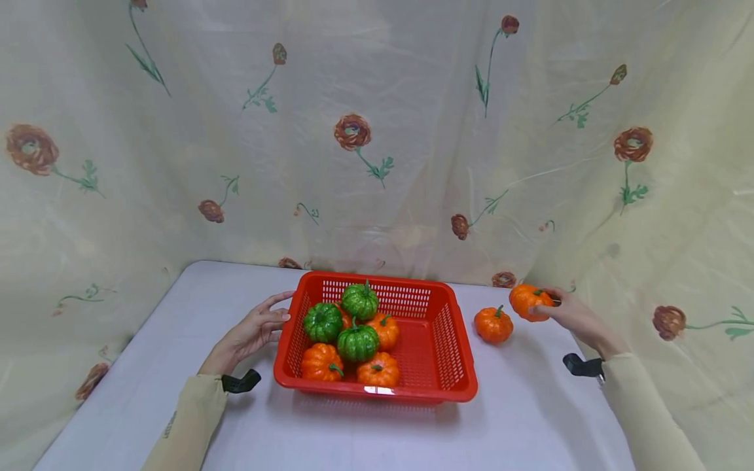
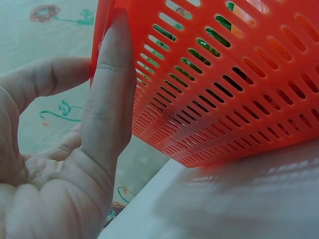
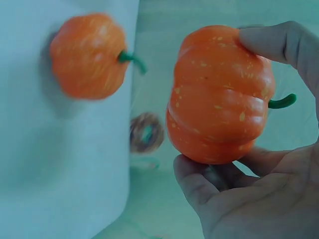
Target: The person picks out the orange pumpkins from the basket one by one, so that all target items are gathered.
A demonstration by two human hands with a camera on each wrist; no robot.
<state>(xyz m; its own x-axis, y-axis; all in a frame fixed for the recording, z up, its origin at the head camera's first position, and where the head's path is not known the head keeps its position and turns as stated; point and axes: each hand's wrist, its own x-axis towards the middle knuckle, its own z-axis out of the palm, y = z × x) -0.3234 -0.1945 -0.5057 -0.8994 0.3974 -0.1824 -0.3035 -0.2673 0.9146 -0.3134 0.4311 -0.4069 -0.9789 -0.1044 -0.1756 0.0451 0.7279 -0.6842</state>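
My right hand (image 1: 562,311) holds an orange toy pumpkin (image 3: 219,94) with a green stem between thumb and fingers, raised above the table's right side. A second orange pumpkin (image 1: 493,325) sits on the table just left of it. At the left, my left hand (image 1: 256,330) touches the outer rim of a red plastic basket (image 1: 377,392) with fairly straight fingers. The left wrist view has one finger (image 2: 107,94) lying along the slotted basket wall. Inside, toward the left, are three green pumpkins (image 1: 357,343) and several orange pumpkins (image 1: 379,370), one mostly hidden.
The white table (image 1: 330,438) extends around the basket. A cream curtain with printed flowers (image 1: 412,163) hangs close behind the table and along its sides. Each wrist wears a black camera mount (image 1: 583,365).
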